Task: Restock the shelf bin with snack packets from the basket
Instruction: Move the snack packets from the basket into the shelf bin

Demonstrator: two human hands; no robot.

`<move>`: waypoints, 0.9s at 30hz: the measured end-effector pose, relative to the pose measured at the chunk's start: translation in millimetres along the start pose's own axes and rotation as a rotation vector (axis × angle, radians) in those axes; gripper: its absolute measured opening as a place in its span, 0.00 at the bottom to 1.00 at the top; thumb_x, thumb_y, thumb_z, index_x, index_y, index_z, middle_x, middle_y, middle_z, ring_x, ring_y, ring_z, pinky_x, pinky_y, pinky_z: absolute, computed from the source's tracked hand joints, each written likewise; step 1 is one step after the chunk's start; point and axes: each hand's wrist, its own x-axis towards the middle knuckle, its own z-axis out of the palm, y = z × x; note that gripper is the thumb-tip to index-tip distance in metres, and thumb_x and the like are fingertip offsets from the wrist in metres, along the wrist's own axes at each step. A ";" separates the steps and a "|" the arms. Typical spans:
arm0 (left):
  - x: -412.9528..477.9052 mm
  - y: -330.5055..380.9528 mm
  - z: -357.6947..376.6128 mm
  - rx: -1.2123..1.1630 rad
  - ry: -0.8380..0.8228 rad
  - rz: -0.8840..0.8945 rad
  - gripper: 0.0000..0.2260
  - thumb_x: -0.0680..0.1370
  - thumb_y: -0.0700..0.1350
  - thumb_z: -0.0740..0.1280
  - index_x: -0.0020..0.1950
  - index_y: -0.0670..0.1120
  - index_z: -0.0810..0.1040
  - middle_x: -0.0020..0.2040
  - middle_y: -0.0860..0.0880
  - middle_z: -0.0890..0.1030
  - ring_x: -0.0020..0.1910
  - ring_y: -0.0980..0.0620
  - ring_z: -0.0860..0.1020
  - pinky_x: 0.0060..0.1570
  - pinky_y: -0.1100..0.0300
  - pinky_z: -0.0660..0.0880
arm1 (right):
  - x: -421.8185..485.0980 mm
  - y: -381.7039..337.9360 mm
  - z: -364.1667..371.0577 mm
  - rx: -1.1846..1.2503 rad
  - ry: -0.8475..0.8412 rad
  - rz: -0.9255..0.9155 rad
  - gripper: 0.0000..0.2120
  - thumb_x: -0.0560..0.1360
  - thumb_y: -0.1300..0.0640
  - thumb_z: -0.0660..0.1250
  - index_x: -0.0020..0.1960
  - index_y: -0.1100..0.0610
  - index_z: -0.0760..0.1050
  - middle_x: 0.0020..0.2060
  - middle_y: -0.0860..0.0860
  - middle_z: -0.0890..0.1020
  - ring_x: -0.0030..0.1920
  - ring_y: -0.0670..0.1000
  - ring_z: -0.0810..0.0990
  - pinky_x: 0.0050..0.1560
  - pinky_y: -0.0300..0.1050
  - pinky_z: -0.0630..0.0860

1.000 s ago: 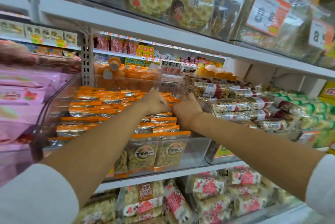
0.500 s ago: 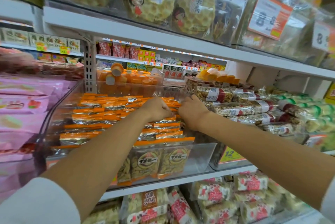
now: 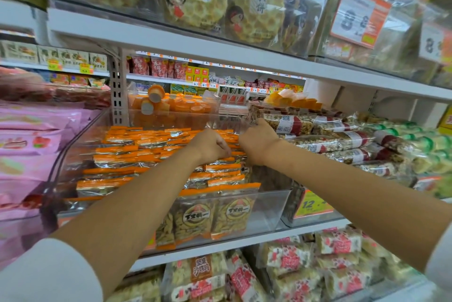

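Orange-topped snack packets (image 3: 146,152) fill a clear bin (image 3: 274,213) on the shelf (image 3: 244,244).
The left hand (image 3: 210,146) curls its fingers on the packets; the right hand (image 3: 259,142) is just beside it, its grip hidden, so I cannot tell. Open room lies along the bin's right wall.

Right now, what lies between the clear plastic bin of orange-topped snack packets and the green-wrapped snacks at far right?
Head view: stacked clear-wrapped nut bars with red-and-white labels fill that stretch, from the clear plastic bin to the green-wrapped snacks.
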 end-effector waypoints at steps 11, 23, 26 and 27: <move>0.9 5.3 1.8 0.131 0.153 -0.039 0.07 0.77 0.44 0.69 0.43 0.46 0.86 0.50 0.45 0.84 0.47 0.47 0.81 0.50 0.49 0.79 | -14.9 9.0 -3.5 0.133 0.176 0.021 0.03 0.76 0.62 0.65 0.45 0.55 0.71 0.37 0.51 0.74 0.50 0.54 0.75 0.64 0.53 0.64; -91.9 103.4 10.7 0.029 0.295 -0.019 0.15 0.79 0.44 0.61 0.39 0.36 0.78 0.37 0.36 0.80 0.32 0.43 0.73 0.34 0.51 0.72 | -134.3 8.8 12.0 1.086 0.640 0.340 0.07 0.74 0.58 0.66 0.50 0.55 0.80 0.36 0.44 0.78 0.37 0.46 0.76 0.37 0.42 0.74; -122.5 121.9 46.1 -0.028 0.214 -0.013 0.14 0.78 0.42 0.62 0.39 0.35 0.79 0.38 0.36 0.81 0.36 0.39 0.77 0.38 0.53 0.73 | -174.0 -4.2 36.9 1.214 0.537 0.367 0.04 0.75 0.58 0.67 0.50 0.55 0.79 0.36 0.46 0.78 0.36 0.46 0.76 0.39 0.43 0.75; -130.4 124.1 59.8 -0.042 0.173 -0.031 0.14 0.78 0.42 0.62 0.38 0.35 0.79 0.37 0.36 0.80 0.35 0.39 0.77 0.40 0.54 0.72 | -187.4 -10.2 47.5 1.253 0.485 0.381 0.04 0.76 0.58 0.68 0.50 0.56 0.79 0.37 0.48 0.79 0.37 0.48 0.77 0.41 0.45 0.76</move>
